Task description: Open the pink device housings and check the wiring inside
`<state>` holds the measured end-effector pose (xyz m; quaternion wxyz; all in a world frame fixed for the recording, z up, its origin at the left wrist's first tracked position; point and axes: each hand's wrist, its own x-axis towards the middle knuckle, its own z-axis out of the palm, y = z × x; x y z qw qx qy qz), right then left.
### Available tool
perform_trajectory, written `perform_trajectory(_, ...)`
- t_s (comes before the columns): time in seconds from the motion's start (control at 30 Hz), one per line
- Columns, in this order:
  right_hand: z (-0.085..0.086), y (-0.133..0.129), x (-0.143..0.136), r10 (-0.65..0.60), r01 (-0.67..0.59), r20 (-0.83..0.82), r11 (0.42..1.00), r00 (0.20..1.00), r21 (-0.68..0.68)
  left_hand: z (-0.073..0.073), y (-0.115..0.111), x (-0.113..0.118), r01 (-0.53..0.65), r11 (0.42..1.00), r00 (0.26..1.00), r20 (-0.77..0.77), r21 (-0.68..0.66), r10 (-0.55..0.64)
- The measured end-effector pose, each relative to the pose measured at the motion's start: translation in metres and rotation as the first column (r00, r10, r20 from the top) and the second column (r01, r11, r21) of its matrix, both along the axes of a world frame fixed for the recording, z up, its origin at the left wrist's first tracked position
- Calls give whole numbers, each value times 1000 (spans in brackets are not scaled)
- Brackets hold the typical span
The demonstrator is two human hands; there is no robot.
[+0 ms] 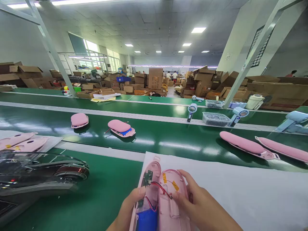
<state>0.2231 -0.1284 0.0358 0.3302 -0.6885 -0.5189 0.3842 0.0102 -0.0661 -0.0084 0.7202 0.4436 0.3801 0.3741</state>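
Two pink shell halves lie open side by side at the near edge of the bench [101, 192], over a white sheet [240, 192]. The left hand [128, 208] grips the left shell half [148, 192], its fingers [137, 194] closed on the outer rim beside the green circuit board [146, 178], with the blue battery [147, 219] just below. The right hand [202, 205] holds the right shell half [172, 199]; its thumb presses inside the shell near the red and black wires [160, 187] (these run from the board across the seam), while its other fingers [190, 176] wrap the far rim. Beyond, on the green conveyor belt [168, 138], sit closed pink housings [120, 127].
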Motion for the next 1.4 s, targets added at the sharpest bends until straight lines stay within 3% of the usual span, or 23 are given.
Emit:
perform_trajectory(0.1,12,1,-7,35,-29,-269,999,962,26,12,-16,3,21,993,991,131,-112,-6)
perform_trajectory(0.17,18,1,-13,15,0,-377,999,926,38,24,-27,13,126,961,949,313,-244,-45)
perform_trajectory(0.23,20,-1,-18,-47,77,-380,995,924,63,35,-34,23,193,916,908,418,-352,-30)
perform_trajectory(0.3,19,-2,-22,-121,164,-334,981,935,104,42,-35,28,123,918,917,398,-377,40)
perform_trajectory(0.4,16,-3,-28,-179,227,-307,966,935,125,44,-33,25,-5,979,954,292,-202,65)
perform_trajectory(0.47,14,-2,-30,-188,232,-336,968,923,96,41,-31,21,-15,1000,988,156,-28,19)
perform_trajectory(0.53,12,-1,-32,-188,223,-363,973,913,58,38,-30,18,-12,988,997,-76,152,23)
perform_trajectory(0.6,9,-1,-32,-151,179,-399,983,905,34,36,-29,18,-7,953,951,-292,304,100)
perform_trajectory(0.67,7,-1,-33,-95,115,-452,993,887,16,33,-29,20,-28,920,892,-407,390,199)
perform_trajectory(0.8,7,-4,-36,31,-43,-567,999,823,-8,29,-30,22,-82,898,828,-472,432,302)
perform_trajectory(0.93,9,-6,-37,171,-190,-627,981,760,37,28,-28,21,-40,845,775,-517,533,363)
perform_trajectory(1.07,3,-5,-34,99,-95,-583,995,806,38,30,-28,20,-31,832,709,-575,553,408)
perform_trajectory(1.13,-1,-5,-32,68,-33,-557,997,828,72,31,-29,19,-3,831,711,-583,556,393)
perform_trajectory(1.4,-4,-9,-39,-40,163,-459,959,888,233,48,-31,7,189,875,807,-578,446,121)
